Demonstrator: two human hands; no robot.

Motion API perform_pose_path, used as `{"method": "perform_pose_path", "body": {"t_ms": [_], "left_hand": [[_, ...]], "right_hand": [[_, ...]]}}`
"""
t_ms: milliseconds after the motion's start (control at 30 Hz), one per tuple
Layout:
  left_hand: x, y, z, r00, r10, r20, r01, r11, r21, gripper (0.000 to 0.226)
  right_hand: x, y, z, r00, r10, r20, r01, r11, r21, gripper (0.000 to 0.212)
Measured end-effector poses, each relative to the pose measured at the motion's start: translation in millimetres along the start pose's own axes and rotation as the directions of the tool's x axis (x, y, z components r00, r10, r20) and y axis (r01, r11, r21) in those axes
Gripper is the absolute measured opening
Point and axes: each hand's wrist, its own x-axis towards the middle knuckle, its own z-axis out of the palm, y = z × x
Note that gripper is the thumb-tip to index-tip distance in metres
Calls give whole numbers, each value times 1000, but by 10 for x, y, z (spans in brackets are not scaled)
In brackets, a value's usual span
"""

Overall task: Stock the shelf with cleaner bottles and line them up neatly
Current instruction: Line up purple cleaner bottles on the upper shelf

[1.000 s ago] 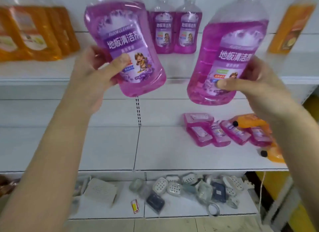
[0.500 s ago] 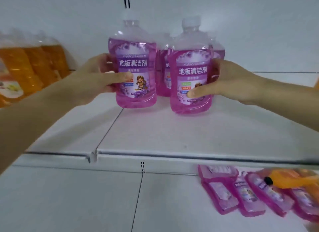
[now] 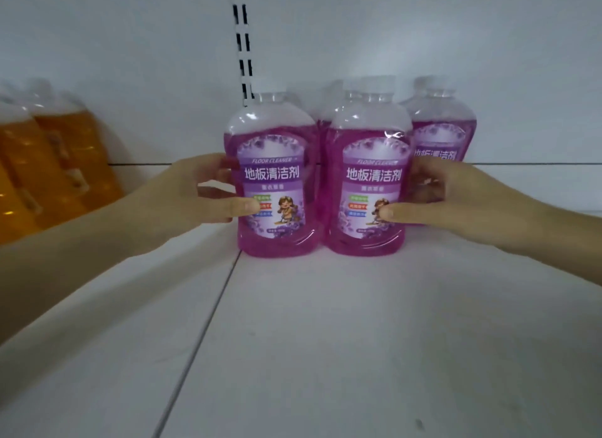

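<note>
Two purple floor-cleaner bottles stand upright side by side on the white shelf (image 3: 358, 323), labels facing me. My left hand (image 3: 195, 193) grips the left bottle (image 3: 272, 183) from its left side, thumb on the label. My right hand (image 3: 446, 196) grips the right bottle (image 3: 369, 183) from its right side, thumb on the label. Behind them stand more purple bottles: one behind the gap (image 3: 329, 121) and one at the back right (image 3: 439, 131), partly hidden.
Several orange cleaner bottles (image 3: 49, 170) stand at the left of the same shelf. A slotted upright (image 3: 242, 40) runs up the white back wall. A seam (image 3: 202, 333) divides the shelf boards in front of the bottles.
Both hands have carried the two bottles from the air down onto the shelf and pushed them back toward the rear bottles. The two now stand close together.
</note>
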Motion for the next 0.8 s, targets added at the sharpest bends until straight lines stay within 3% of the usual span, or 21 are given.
{"method": "perform_pose_path", "body": {"t_ms": [100, 267, 400, 600, 800], "left_hand": [[57, -19, -24, 998, 15, -61, -13, 1000, 22, 62], [155, -51, -6, 997, 47, -63, -44, 998, 42, 56], [178, -70, -28, 997, 67, -26, -65, 997, 50, 66], [170, -104, -22, 993, 121, 3, -121, 990, 79, 65], [195, -172, -21, 980, 197, 27, -199, 974, 103, 59]], "right_hand": [[8, 24, -34, 996, 18, -93, -19, 1000, -3, 65], [78, 12, 131, 985, 52, -164, -49, 999, 22, 62], [50, -30, 172, 980, 64, -189, -61, 998, 19, 84], [36, -2, 189, 982, 57, -182, -68, 996, -56, 55], [47, 18, 223, 977, 34, -210, -51, 996, -78, 55]]}}
